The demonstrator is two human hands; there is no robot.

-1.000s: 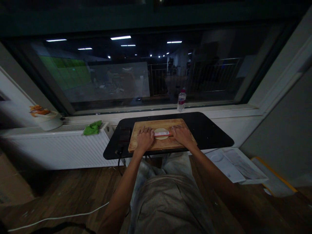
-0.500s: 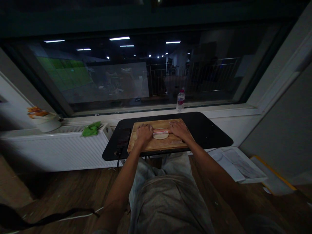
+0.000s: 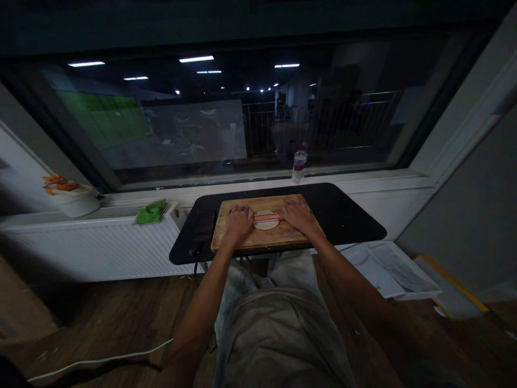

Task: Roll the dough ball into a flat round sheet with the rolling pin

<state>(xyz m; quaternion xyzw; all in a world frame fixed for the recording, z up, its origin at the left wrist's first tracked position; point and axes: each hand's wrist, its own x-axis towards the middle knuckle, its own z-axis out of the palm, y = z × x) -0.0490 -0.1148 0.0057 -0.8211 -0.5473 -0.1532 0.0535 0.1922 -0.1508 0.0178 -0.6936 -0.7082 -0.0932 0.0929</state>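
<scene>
A short rolling pin [image 3: 266, 217] with red stripes lies across a flat round piece of dough [image 3: 265, 226]. Both are on a wooden cutting board [image 3: 278, 240]. My left hand [image 3: 239, 220] grips the pin's left end, fingers curled over it. At the opposite end, my right hand [image 3: 297, 214] is closed over the pin in the same way. The hands cover both ends of the pin. Dough shows in front of the pin and a little behind it.
The board rests on a black table [image 3: 351, 223], with a dark device [image 3: 204, 225] and its cable at left. A water bottle [image 3: 299, 163] stands on the windowsill. On the radiator [image 3: 121, 253] are a green cloth [image 3: 151, 212] and a white tub [image 3: 78, 202]. A white box [image 3: 404, 269] sits at right.
The rolling pin has turned under my hands: its printed label showed before, and red stripes show now. Both hands stay at its ends. The view has tilted slightly.
</scene>
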